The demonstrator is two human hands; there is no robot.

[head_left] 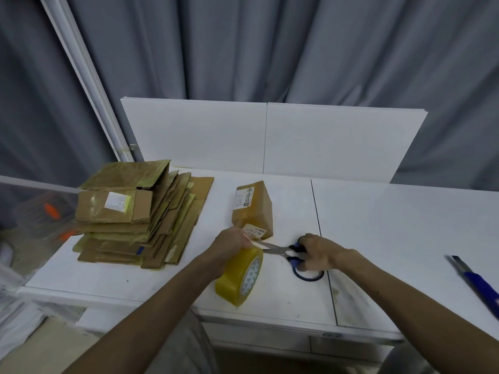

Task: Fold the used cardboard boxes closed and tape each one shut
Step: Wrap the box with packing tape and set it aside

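Observation:
A small closed cardboard box (253,207) with shipping labels stands on the white table (391,225) in the middle. Just in front of it my left hand (231,245) grips a yellow tape roll (240,276), tilted on its edge, with a strip of tape drawn toward the box. My right hand (318,252) holds blue-handled scissors (286,251), fingers through the loops. The blades point left and meet the tape strip by my left hand. A stack of flattened used cardboard boxes (137,214) lies at the table's left.
A blue utility knife (475,282) lies near the table's right edge. White panels (270,139) stand along the back before a grey curtain. Clear plastic with orange items (48,214) sits off the left side.

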